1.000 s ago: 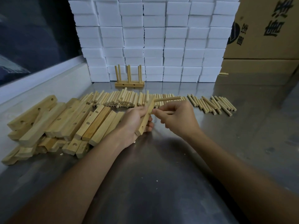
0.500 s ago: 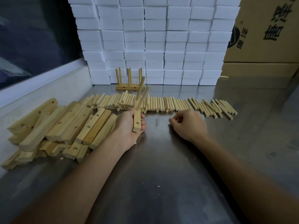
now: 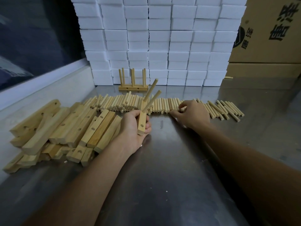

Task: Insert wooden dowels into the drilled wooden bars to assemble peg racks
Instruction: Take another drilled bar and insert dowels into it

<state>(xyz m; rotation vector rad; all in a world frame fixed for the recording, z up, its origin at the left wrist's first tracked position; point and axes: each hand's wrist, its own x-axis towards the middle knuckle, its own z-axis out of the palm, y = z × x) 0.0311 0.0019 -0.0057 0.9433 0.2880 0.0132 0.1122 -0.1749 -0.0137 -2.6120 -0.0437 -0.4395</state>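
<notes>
Wooden bar (image 3: 142, 121), with two dowels (image 3: 151, 89) already standing in it and one drilled hole showing empty near its close end, sits upright in the left hand (image 3: 132, 130), whose fingers curl around it above the tabletop (image 3: 162, 168). The right hand (image 3: 191, 113) rests on the row of loose dowels (image 3: 164, 105), fingertips bent onto them; whether it has one pinched I cannot tell. Raking at that tight row could roll neighbours away or lift two at once. A dowel entered crooked may jam in the hole, and forcing it could loosen the seated pair.
</notes>
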